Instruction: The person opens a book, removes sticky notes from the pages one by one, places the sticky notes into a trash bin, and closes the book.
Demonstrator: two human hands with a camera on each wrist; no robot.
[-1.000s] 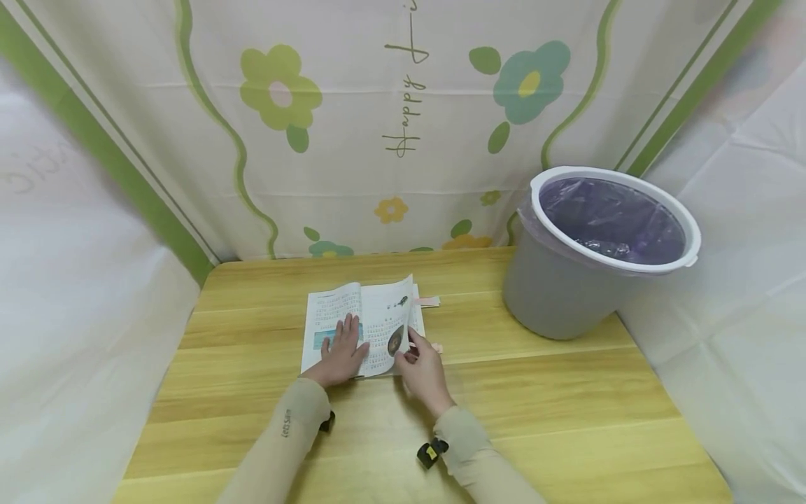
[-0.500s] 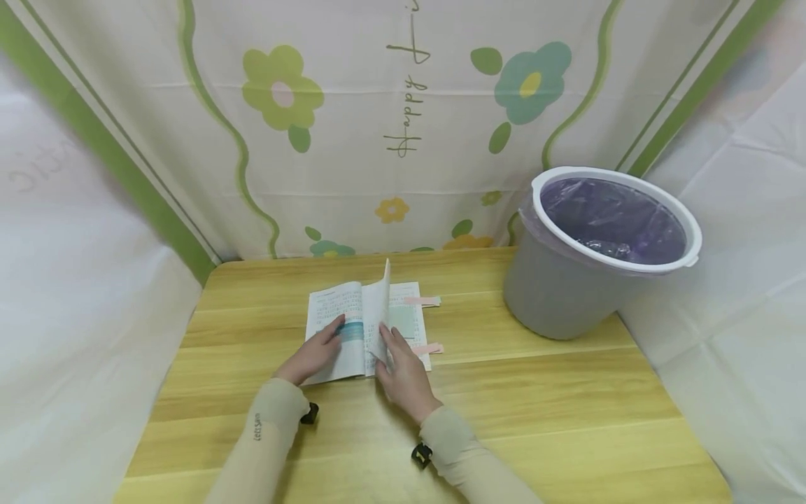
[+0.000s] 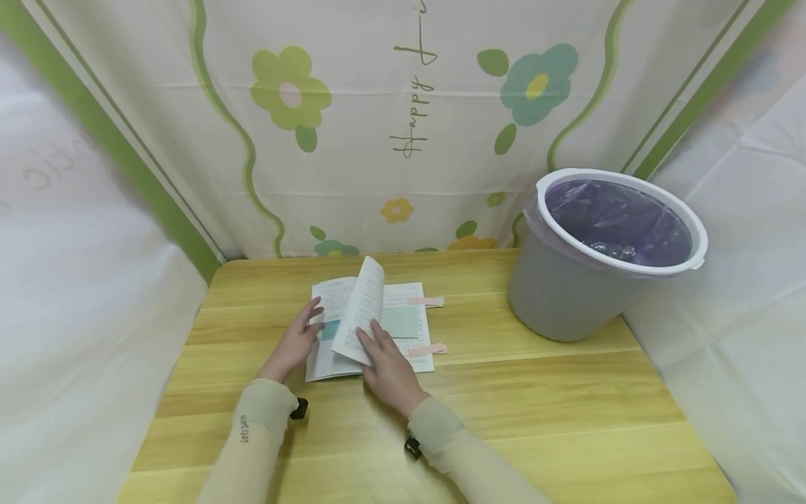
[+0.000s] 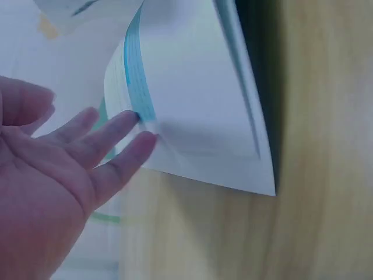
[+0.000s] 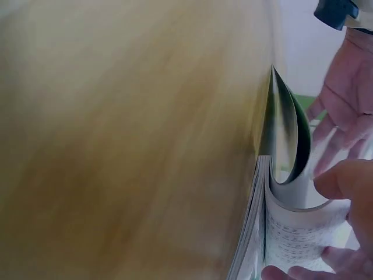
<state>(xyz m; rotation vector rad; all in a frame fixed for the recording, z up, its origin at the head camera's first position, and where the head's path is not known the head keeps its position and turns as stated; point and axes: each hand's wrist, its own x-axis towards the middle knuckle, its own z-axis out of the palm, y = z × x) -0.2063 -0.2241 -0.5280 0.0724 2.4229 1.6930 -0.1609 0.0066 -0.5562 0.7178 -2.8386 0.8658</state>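
An open book (image 3: 327, 365) with printed text lies on the wooden table. One page (image 3: 360, 308) stands up from the spine, curved and leaning left over the left-hand side. My right hand (image 3: 392, 374) holds this page near its lower edge; the thumb (image 5: 339, 179) is on one side and the fingers on the other, as the right wrist view shows. My left hand (image 3: 292, 346) is at the book's left edge, its fingers spread and loosely bent, holding nothing. In the left wrist view its fingertips (image 4: 145, 142) overlap the left page, close to a blue printed band (image 4: 139, 81).
Pink paper tabs (image 3: 428, 349) stick out from the book's right edge. A grey bin (image 3: 554, 301) with a white rim and purple liner stands at the table's right back, with clear plastic inside. A flower-printed cloth (image 3: 352, 126) hangs behind the table (image 3: 504, 420).
The right hand has carried the page from the right side leftward past the spine, uncovering the right page with a green block. The left hand has lifted off the left page and shifted left.
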